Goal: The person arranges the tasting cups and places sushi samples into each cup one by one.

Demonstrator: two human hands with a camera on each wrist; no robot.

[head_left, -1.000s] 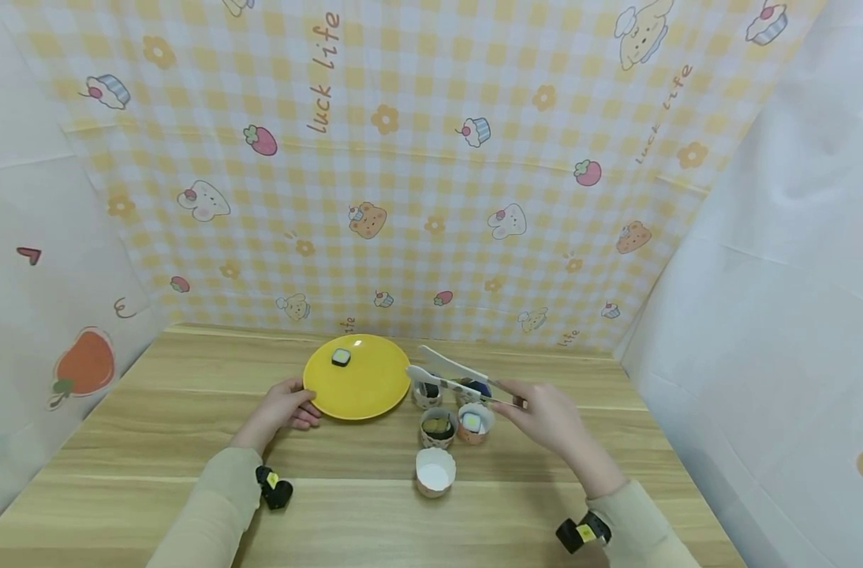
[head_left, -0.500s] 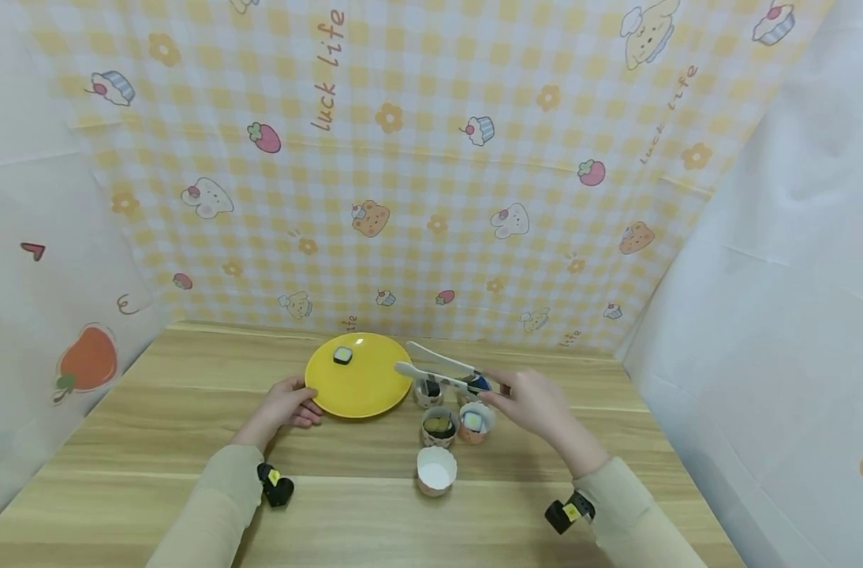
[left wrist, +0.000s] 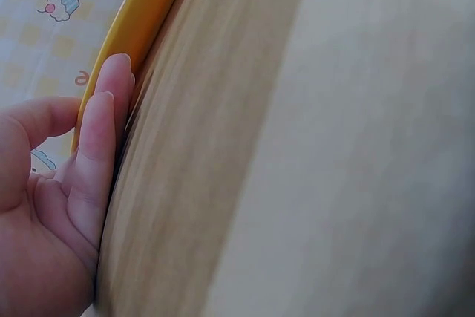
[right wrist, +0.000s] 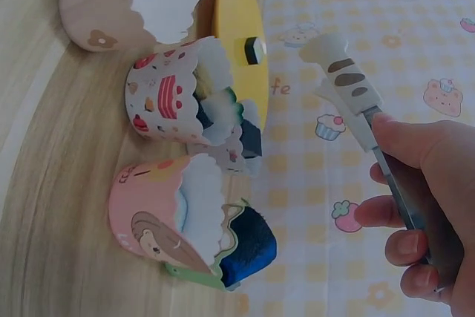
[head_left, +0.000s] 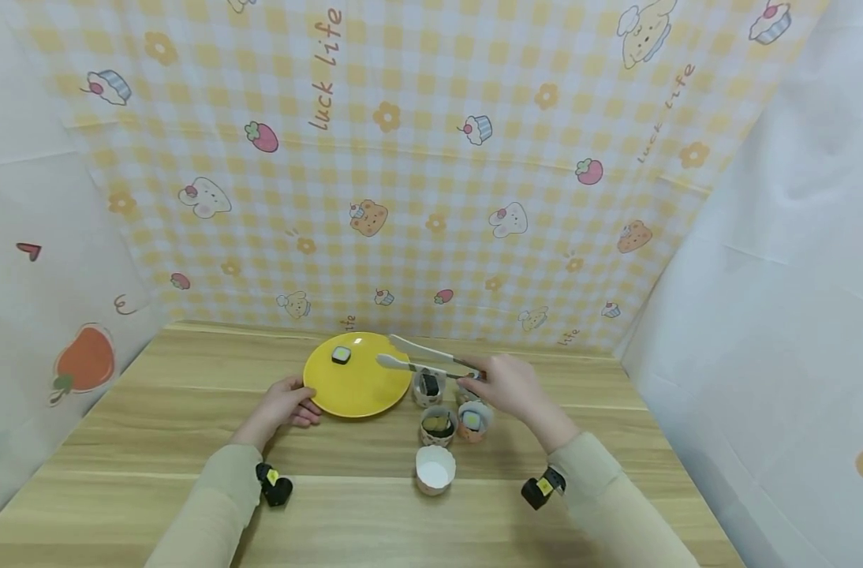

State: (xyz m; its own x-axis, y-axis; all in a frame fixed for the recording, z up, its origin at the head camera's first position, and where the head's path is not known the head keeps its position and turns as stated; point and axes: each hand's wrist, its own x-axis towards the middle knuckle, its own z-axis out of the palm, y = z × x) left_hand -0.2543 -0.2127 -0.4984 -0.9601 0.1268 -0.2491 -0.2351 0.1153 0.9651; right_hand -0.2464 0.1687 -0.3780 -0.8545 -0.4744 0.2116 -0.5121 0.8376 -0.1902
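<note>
My left hand [head_left: 287, 404] pinches the left rim of a round yellow plate [head_left: 360, 394]; in the left wrist view the thumb lies on one side of the rim and the fingers [left wrist: 96, 131] on the other. One small sushi roll [head_left: 341, 355], pale with a dark wrap, sits near the plate's far left. My right hand [head_left: 506, 385] holds white-tipped metal tongs [head_left: 420, 349] in its curled fingers. The tongs' tips are spread apart over the plate's right part, nothing between them. In the right wrist view brown stripes mark one tip [right wrist: 347, 76].
Several paper cups stand right of the plate: a white-lined bare one [head_left: 435, 471] nearest, one with brown and dark pieces [head_left: 437, 427], one with a pale piece [head_left: 472, 420], one with a black piece [head_left: 428, 386]. Another cup, holding a dark blue piece [right wrist: 252, 246], is partly behind my right hand.
My right hand has moved left with the tongs, bringing their tips from the plate's right edge to over its right part. The left hand and plate have stayed put.
</note>
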